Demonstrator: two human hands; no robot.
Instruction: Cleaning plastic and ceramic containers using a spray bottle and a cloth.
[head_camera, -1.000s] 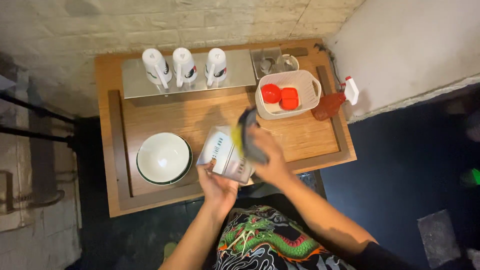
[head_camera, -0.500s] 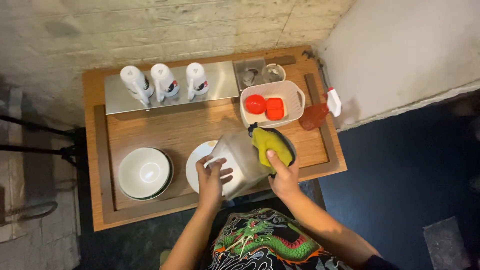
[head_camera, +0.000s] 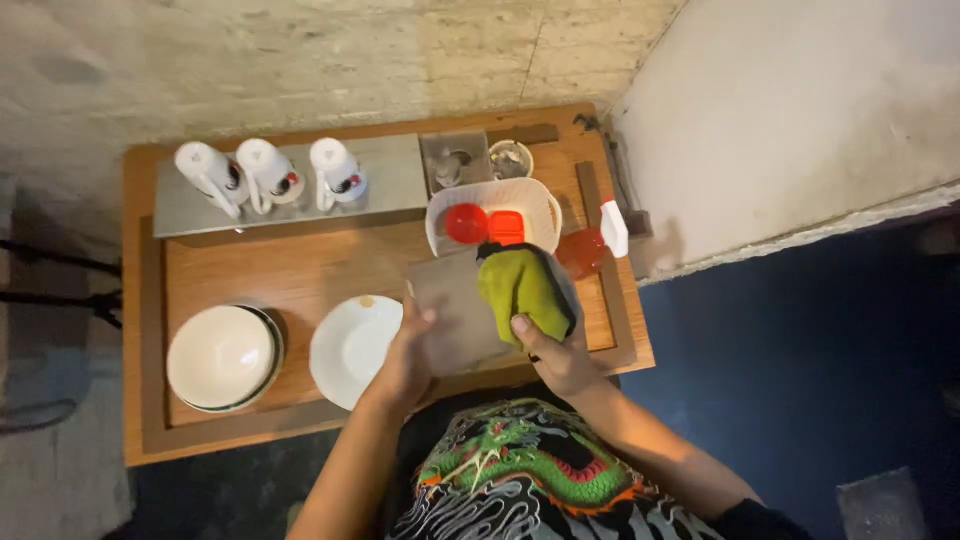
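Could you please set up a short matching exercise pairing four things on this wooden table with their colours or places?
Things:
1. cloth
2. stacked bowls
3. three white jugs
4. spray bottle

Descriptions:
A. on the metal tray at the back
B. green, under the right hand
C. orange-red with a white head
D. front left of the table

Pairs: 1-B, 2-D, 3-A, 4-C

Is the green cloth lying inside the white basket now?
No, the green cloth is in the right hand, pressed on the flat grey square board, in front of the white basket.
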